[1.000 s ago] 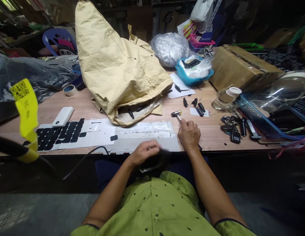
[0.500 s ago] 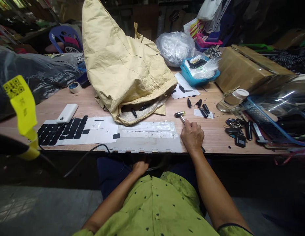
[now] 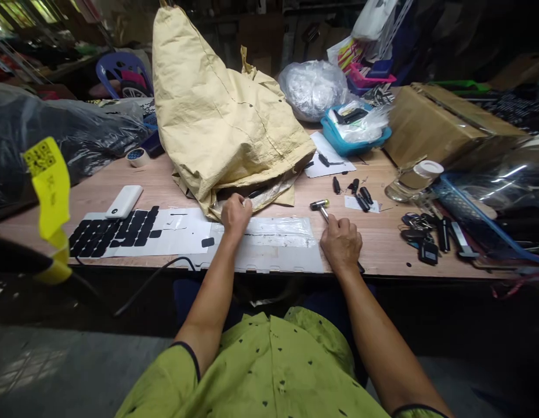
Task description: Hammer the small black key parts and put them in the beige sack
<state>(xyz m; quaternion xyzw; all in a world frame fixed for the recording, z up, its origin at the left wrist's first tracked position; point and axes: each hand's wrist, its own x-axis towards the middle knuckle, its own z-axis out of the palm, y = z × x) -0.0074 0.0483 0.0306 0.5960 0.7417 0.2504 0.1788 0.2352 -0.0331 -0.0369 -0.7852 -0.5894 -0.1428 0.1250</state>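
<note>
Well, our right hand [image 3: 342,242] is wrapped around the handle of a little hammer [image 3: 320,205] near the front edge of the bench [image 3: 382,252]. Its shiny, hard head is likely the heavy end, so the handle seems best to hold. Our left hand [image 3: 237,215] is at the mouth of the big tan sack [image 3: 225,116], facing that edge; we can't tell if it pinches anything. The sack looks crinkly, pointy-topped, stiff and light, and might rip, so we'd hold its lip.

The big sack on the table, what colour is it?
The sack is pale yellowish tan, shown best in the head view.
</note>
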